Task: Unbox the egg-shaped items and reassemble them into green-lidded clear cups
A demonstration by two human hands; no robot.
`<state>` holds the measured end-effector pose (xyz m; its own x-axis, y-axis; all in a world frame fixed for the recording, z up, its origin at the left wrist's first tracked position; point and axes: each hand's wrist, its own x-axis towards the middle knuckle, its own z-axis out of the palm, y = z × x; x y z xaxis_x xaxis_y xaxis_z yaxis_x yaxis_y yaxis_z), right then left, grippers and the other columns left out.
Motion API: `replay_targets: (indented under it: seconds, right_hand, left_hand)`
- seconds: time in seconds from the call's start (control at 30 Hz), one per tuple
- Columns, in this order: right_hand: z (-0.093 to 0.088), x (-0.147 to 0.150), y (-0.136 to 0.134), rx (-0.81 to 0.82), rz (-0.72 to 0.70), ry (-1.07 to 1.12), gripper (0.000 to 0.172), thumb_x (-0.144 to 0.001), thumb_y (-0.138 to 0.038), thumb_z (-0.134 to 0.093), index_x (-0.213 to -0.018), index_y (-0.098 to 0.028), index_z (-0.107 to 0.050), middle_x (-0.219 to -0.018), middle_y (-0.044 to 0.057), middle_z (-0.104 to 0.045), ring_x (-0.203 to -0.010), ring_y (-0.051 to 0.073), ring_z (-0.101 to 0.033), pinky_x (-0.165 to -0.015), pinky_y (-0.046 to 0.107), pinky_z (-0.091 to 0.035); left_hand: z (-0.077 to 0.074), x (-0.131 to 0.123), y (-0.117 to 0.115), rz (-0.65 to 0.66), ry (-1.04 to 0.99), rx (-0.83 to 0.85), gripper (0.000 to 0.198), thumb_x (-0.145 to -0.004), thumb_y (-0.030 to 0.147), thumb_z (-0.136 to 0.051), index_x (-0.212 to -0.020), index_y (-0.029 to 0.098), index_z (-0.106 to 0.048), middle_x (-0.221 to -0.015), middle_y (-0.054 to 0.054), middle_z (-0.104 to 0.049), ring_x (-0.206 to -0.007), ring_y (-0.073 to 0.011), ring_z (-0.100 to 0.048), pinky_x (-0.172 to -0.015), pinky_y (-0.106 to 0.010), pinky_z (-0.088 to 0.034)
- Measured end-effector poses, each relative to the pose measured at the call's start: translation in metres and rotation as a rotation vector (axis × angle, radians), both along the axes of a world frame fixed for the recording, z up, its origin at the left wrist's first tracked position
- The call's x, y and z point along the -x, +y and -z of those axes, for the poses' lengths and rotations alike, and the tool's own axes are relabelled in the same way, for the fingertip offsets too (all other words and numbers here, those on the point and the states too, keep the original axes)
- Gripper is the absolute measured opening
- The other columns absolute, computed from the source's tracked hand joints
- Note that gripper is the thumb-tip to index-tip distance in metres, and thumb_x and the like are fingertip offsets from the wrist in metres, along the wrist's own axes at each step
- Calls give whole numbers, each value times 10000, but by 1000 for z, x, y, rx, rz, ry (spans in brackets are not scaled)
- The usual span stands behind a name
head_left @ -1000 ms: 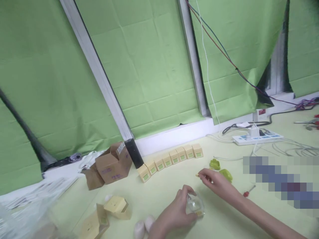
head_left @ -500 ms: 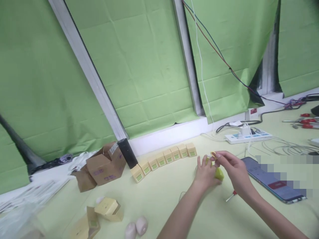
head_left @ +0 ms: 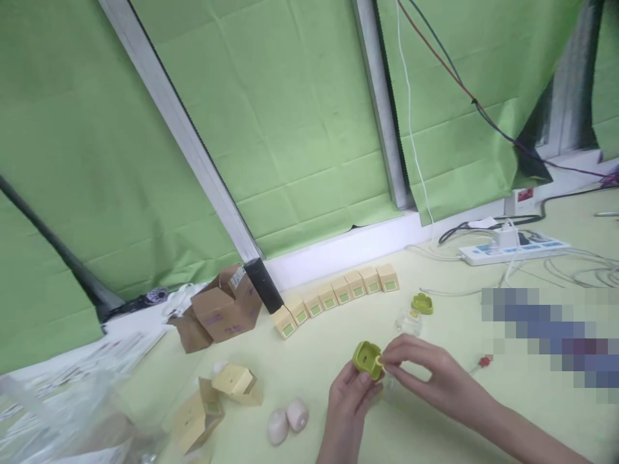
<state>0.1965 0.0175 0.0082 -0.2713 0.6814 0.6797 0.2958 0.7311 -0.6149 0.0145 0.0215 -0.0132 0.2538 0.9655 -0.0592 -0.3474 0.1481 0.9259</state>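
Observation:
My left hand (head_left: 349, 394) is closed around a small green plastic housing (head_left: 367, 358) and holds it up over the pale yellow table (head_left: 435, 438). My right hand (head_left: 422, 372) pinches at the housing's right edge with thumb and forefinger; whatever sits between those fingertips is too small to make out. A second green piece (head_left: 422, 303) lies on the table beyond my hands, beside a small clear plastic part (head_left: 407, 320).
A row of several small yellow boxes (head_left: 338, 296) lines the back. Brown cartons (head_left: 223, 312) and a black cylinder (head_left: 263, 294) stand at left. Open yellow boxes (head_left: 235, 385) and two pinkish oval pieces (head_left: 288, 420) lie near. A power strip (head_left: 512, 248) with cables is at right; a red-handled screwdriver (head_left: 480, 364) nearby.
My hands came back toward me with the green housing. The left hand now grips it from below and the right pinches its edge. The camera shifted slightly.

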Motion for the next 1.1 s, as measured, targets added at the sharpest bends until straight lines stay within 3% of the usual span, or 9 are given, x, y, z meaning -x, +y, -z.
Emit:
replay_targets:
  seconds: [0.13, 0.23, 0.43, 0.67, 0.73, 0.83, 0.93, 1.03, 1.1]
  right_hand:
    - [21, 15, -3, -207, 90, -222, 214, -918, -140, -438, -957, -204, -638, -899, 86, -690, -818, 190, -653, -687, 315, -542]
    - [29, 16, -3, -238, 144, -276, 220, -930, -155, -419, -944, -196, -634, -899, 95, -691, -803, 191, -653, -673, 312, -544]
    - [28, 15, -6, -258, 130, -267, 207, -931, -142, -419, -978, -206, -610, -912, 87, -693, -806, 184, -655, -679, 302, -543]
    - [32, 13, -8, -300, 129, -352, 231, -931, -140, -401, -968, -187, -624, -899, 96, -699, -772, 187, -651, -650, 306, -535]
    - [30, 13, -9, -327, 132, -369, 233, -930, -135, -397, -961, -177, -624, -865, 87, -705, -735, 177, -647, -616, 295, -508]
    - [23, 12, -7, -376, 155, -357, 237, -915, -88, -394, -964, -182, -606, -842, 63, -720, -700, 153, -649, -567, 282, -436]
    - [15, 9, -6, -378, 112, -358, 243, -906, -55, -399, -978, -197, -583, -873, 49, -724, -715, 135, -650, -568, 277, -397]
    - [11, 3, -9, -334, 3, -413, 221, -915, -85, -418, -1001, -219, -571, -944, 53, -705, -782, 135, -648, -600, 271, -418]
    - [9, 0, -14, -299, 4, -381, 230, -905, -98, -434, -1030, -240, -564, -983, 67, -675, -840, 149, -640, -651, 275, -454]
  left_hand:
    - [12, 0, -8, -16, 59, -105, 487, -623, 386, -775, -1045, 166, -670, -1089, -116, -669, -1017, -256, -586, -891, -349, -431]
    - [15, -3, -9, -2, 78, -151, 444, -623, 367, -778, -1003, 163, -677, -1034, -109, -685, -1001, -247, -588, -910, -352, -424]
    - [20, -6, -13, -23, 51, -143, 420, -631, 346, -771, -985, 145, -667, -1028, -113, -682, -967, -240, -600, -891, -360, -437]
    - [30, -5, -13, 58, 43, -181, 396, -625, 339, -779, -948, 152, -648, -945, -90, -684, -930, -229, -605, -846, -340, -453]
    - [28, -5, -13, 73, 8, -152, 410, -619, 357, -781, -945, 143, -654, -956, -100, -682, -950, -242, -602, -853, -340, -448]
    - [22, -4, -14, 74, -94, 25, 449, -666, 432, -732, -992, 134, -651, -999, -113, -674, -900, -226, -623, -836, -347, -453]
    - [15, 0, -14, 55, -123, 198, 380, -674, 419, -736, -920, 143, -643, -850, -73, -681, -749, -168, -637, -769, -322, -466]
    - [6, 4, -15, 127, -81, 185, 269, -673, 343, -752, -772, 124, -630, -739, -54, -651, -708, -149, -614, -729, -290, -458]
    - [0, 6, -16, 144, -76, 123, 231, -692, 313, -733, -747, 111, -636, -703, -43, -624, -666, -130, -577, -676, -257, -441]
